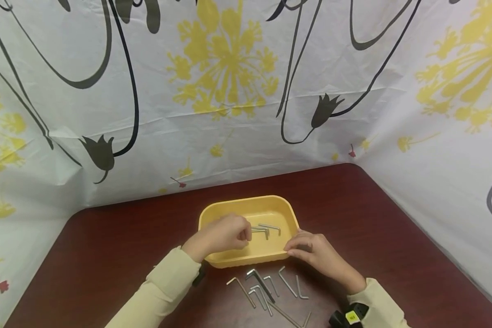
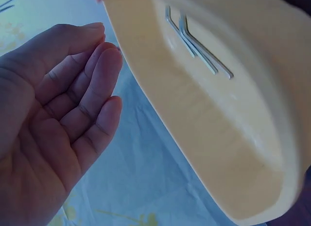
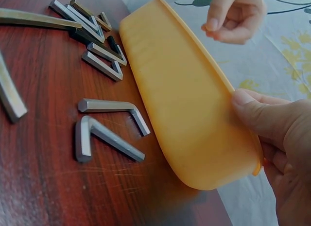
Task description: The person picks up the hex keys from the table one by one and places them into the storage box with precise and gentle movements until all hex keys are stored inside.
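Observation:
A yellow plastic tray stands on the table, with a few silver hex keys lying on its floor. My left hand hovers over the tray's left half. Its fingers curve loosely toward the thumb in the left wrist view, and nothing shows between them. At the tray's right front corner, my right hand grips the rim, its thumb outside and the other fingers partly hidden behind the wall. Several more hex keys of different sizes lie loose on the table in front of the tray.
The dark red-brown tabletop has rounded far corners. White cloth printed with yellow flowers and dark stems hangs behind it and at both sides. One large dark hex key lies among the loose ones, near the tray's front wall.

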The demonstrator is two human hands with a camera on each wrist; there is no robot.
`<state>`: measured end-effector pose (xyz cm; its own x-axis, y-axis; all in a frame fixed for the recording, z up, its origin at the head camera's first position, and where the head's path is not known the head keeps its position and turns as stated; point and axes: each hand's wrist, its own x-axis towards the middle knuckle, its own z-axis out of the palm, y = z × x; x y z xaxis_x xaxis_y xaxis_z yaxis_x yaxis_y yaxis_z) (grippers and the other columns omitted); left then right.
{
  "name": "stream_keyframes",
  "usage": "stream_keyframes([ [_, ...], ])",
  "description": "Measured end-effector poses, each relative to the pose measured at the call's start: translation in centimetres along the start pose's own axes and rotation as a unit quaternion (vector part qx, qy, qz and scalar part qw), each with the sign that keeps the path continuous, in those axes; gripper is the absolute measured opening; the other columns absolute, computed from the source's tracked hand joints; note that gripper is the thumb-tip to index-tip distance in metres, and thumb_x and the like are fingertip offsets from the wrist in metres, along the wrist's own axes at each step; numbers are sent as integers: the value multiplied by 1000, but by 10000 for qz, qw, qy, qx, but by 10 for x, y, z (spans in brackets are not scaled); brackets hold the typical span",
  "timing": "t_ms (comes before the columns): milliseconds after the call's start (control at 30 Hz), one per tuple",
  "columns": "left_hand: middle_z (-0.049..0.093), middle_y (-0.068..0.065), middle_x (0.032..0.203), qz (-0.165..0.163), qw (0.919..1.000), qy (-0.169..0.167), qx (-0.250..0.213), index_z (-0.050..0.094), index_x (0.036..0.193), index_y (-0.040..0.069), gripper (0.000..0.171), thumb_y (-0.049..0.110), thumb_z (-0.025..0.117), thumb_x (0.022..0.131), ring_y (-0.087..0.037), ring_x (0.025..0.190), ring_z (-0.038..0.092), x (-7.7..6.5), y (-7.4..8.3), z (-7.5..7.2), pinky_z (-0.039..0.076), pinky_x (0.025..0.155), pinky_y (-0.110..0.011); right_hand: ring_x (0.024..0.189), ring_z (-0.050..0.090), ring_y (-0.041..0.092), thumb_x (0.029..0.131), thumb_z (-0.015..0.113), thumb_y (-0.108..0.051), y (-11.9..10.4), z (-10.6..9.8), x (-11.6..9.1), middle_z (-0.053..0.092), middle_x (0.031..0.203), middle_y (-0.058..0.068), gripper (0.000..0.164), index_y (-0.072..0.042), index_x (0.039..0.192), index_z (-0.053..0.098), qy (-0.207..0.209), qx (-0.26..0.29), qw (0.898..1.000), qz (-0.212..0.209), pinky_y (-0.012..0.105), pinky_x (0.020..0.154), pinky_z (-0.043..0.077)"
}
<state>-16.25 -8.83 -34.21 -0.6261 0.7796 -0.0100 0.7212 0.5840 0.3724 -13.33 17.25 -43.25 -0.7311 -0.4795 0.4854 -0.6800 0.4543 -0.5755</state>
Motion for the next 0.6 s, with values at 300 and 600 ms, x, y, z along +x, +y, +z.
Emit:
stream_keyframes([
  [300,58,6,72,102,9998,64,180,66,75,10,5,6,69,74,-4,66,51,-22,10,18,42,61,-16,90,63,21,74,72,-8,-2,0,1,65,82,-12,13,-17,82,69,40,9,10000,-49,31,97,36],
  [600,56,9,71,68,9996,244,83,66,76,11,7,6,70,74,-2,66,50,-43,11,30,42,62,-16,91,63,22,73,73,-7,-2,0,1,65,82,-13,14,-17,81,69,73,-26,10000,-41,31,97,36],
])
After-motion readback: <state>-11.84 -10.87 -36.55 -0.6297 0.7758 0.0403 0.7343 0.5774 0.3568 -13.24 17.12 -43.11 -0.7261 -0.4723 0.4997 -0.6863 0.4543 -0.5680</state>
